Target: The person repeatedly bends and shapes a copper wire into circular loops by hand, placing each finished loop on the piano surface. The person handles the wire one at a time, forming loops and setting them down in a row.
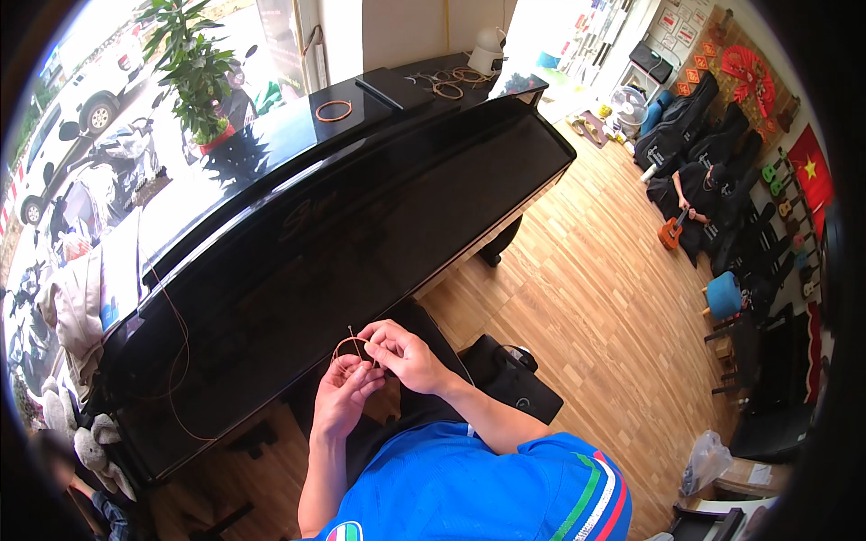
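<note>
In front of my chest, my left hand (345,389) and my right hand (402,353) hold a small coil of copper-coloured string (338,345) between pinched fingertips. The left fingers grip its lower side, the right fingers its upper right side. A short end of string sticks up above the loop. Part of the coil lies hidden behind my fingers. Just beyond my hands stands a long black piano (361,216) with a glossy top. One copper-coloured coil (334,111) rests on that top, and several more coils (448,88) lie toward its far right end. A loose string (187,347) hangs at the piano's left.
A potted plant (194,77) and a white device (487,50) stand on the piano. A black bag (514,383) lies on the wooden floor (613,361) to my right. Farther right, a person holds an orange ukulele (669,233) beside black instrument cases (681,117). Plush toys (95,446) hang at left.
</note>
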The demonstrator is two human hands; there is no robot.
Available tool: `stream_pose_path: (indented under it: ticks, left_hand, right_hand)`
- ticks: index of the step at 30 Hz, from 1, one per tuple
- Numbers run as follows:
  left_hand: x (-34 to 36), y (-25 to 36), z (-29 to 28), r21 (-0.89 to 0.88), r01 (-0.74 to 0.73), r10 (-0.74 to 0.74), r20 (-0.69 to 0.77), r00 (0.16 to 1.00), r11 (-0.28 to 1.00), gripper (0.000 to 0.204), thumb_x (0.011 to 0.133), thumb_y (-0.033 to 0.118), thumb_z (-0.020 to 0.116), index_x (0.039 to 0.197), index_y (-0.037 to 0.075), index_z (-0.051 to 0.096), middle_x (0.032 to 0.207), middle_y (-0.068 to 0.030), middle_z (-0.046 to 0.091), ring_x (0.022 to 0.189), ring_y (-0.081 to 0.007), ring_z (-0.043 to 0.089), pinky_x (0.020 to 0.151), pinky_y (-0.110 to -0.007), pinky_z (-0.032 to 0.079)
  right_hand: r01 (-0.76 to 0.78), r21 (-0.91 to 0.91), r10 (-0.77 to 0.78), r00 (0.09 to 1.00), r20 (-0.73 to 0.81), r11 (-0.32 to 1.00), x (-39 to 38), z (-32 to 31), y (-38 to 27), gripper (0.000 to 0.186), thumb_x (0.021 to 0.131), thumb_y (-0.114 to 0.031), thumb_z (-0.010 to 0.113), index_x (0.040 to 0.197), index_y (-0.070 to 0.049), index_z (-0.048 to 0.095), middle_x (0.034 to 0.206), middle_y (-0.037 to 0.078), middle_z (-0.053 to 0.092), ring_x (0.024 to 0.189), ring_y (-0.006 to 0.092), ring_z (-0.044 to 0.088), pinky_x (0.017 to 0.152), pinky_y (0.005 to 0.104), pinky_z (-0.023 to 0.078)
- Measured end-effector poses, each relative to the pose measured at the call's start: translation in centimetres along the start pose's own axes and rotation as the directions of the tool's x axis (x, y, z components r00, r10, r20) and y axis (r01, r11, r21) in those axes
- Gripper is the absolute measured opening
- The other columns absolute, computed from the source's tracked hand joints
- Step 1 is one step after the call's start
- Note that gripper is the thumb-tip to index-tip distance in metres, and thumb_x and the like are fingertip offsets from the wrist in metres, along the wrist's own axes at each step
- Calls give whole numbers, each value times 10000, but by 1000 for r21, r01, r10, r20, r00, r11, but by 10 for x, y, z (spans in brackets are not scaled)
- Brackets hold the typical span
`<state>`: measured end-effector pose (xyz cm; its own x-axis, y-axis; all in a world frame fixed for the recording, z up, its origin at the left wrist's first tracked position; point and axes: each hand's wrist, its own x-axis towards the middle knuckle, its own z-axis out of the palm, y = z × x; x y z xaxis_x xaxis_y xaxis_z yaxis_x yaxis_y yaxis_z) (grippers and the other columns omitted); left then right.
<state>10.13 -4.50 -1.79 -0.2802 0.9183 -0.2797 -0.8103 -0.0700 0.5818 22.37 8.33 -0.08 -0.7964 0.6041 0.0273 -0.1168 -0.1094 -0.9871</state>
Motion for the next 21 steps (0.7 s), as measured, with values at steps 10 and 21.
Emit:
stream_pose_path:
  ticks: [10,21]
  left_hand:
    - [6,-5,-19,-46,16,-14,55,998,999,296,926,28,675,1194,39,550,918,-88,680,815,-195,688,760,-313,587]
    - [-1,0,12,196,-100,111,-49,993,975,598,821,-99,720,1332,57,453,946,-62,622,902,-168,659,821,-292,574]
  right_hand:
    - [46,-36,-46,999,-13,998,-3,5,15,98,1003,-119,625,967,-29,623,1060,17,586,691,12,540,601,199,423]
    - [-118,-18,117,990,-80,993,-5,8,-3,107,1004,-148,633,971,-47,622,703,-10,623,584,25,550,515,203,419]
